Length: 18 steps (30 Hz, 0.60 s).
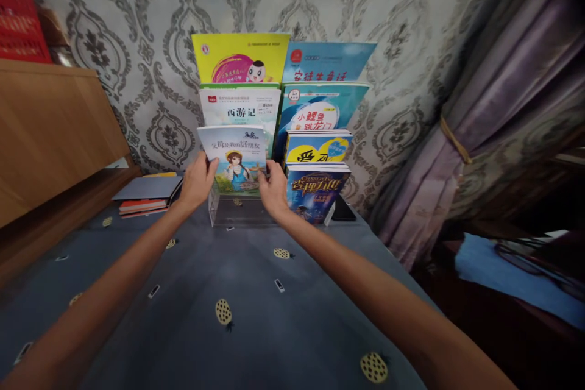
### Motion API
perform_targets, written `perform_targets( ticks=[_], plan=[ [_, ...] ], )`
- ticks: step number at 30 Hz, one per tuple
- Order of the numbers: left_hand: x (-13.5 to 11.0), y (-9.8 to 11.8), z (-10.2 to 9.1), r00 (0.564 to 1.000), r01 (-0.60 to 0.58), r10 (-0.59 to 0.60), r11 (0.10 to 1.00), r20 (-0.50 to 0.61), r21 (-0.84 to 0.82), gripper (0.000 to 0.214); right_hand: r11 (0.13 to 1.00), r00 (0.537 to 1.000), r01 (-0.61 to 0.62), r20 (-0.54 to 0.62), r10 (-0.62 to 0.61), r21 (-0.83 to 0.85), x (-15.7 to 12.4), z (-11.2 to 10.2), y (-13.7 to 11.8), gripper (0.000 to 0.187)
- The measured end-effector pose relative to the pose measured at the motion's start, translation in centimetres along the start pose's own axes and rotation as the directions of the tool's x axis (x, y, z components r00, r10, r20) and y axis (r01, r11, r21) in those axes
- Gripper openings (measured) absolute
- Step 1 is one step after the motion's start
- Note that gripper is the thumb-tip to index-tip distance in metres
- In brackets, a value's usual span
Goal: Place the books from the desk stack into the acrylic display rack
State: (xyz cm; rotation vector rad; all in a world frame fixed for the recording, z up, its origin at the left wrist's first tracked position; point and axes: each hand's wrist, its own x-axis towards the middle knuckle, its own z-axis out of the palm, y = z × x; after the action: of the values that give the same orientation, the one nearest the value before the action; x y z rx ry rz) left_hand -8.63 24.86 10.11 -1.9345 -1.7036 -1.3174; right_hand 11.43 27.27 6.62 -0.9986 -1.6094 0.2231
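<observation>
Between my two hands is a thin picture-cover book [237, 164] showing a girl with a braid. My left hand [200, 180] grips its left edge, thumb on the cover. My right hand [274, 186] holds the right edge the same way. The book stands upright, just above the front tier of a clear acrylic stand [247, 213]. Behind it rise a white book [240, 106] and a yellow book [237, 55]. In the right column are a dark blue book [315, 192], a yellow-and-blue book [317, 147], a teal book [324, 106] and a light blue book [331, 61].
A small pile of books [146, 192] lies left of the stand, beside a wooden cabinet [55, 140]. A dark phone-like object [343, 208] sits at the right. Below is a blue pineapple-print cloth [192, 329]. A purple curtain [439, 170] hangs on the right.
</observation>
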Motion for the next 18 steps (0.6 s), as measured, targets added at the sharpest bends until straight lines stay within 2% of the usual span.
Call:
perform_targets(
  ticks=[7,12,18],
  plan=[
    [0.1,-0.6,-0.3,1.000,0.024,-0.025,0.998,0.004,0.055,0.018,1.000,0.998,-0.006,0.064,0.008,-0.023,-0.8,0.1,0.3,0.027],
    [0.3,0.2,-0.6,0.999,0.040,-0.042,0.988,0.008,0.149,0.020,0.996,1.000,-0.003,0.023,0.005,-0.085,-1.6,0.3,0.2,0.043],
    [0.4,0.7,-0.7,0.999,0.012,-0.024,0.970,0.046,0.242,0.019,0.997,0.996,-0.017,0.085,0.023,-0.074,-2.0,0.8,0.3,0.055]
  ],
)
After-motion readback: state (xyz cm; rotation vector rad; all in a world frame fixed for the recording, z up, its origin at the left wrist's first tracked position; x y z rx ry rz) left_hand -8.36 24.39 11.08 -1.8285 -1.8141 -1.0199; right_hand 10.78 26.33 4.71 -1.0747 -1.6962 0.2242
